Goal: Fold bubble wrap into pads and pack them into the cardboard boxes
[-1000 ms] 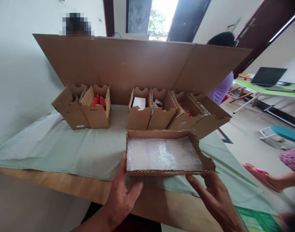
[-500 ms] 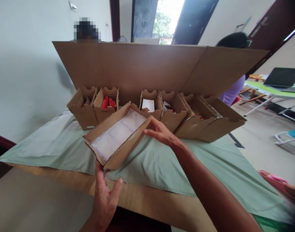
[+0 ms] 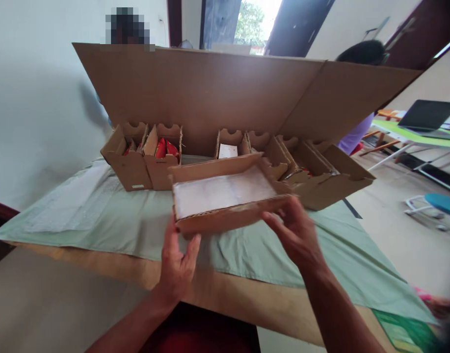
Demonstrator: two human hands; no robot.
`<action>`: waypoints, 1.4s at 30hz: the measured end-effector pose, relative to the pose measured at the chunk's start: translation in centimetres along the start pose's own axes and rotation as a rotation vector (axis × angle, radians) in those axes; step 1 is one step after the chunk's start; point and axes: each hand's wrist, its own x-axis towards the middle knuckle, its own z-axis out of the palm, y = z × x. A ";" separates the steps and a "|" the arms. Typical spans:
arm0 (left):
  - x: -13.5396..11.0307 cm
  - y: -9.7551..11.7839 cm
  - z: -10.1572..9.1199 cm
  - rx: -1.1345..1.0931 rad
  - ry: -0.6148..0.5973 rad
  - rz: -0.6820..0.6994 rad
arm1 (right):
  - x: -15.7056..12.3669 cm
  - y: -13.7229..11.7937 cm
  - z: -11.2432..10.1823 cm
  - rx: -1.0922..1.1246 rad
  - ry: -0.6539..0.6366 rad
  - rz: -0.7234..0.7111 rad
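I hold a shallow cardboard tray (image 3: 228, 219) lined with clear bubble wrap (image 3: 221, 191) above the table's front half. My left hand (image 3: 177, 264) grips its near left corner, fingers underneath and thumb up. Its near right edge is pinched by my right hand (image 3: 296, 235). The tray lies crosswise, tilted slightly toward me. Just behind it a row of small open cardboard boxes (image 3: 160, 159) stands on a pale green cloth (image 3: 99, 220); some hold red packets (image 3: 165, 148), one a white card (image 3: 227, 151).
A large brown cardboard sheet (image 3: 210, 93) stands upright behind the boxes. A wooden table edge (image 3: 247, 304) runs near me. Other people sit behind the sheet at the left and at the right. A laptop (image 3: 427, 115) on a green table stands far right.
The tray has turned from pointing diagonally away to lying crosswise and has moved right. My right hand came back from its far end to the near right edge.
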 end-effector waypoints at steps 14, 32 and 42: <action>6.6 4.6 5.0 -0.118 -0.378 0.229 | -4.7 -2.0 -4.7 -0.048 0.487 0.065; 2.4 4.2 6.2 -0.178 -0.311 0.286 | -6.6 -0.8 -6.5 -0.127 0.651 0.167; -4.0 -0.5 -3.1 0.075 0.003 -0.112 | 1.1 2.2 1.5 0.024 -0.131 -0.030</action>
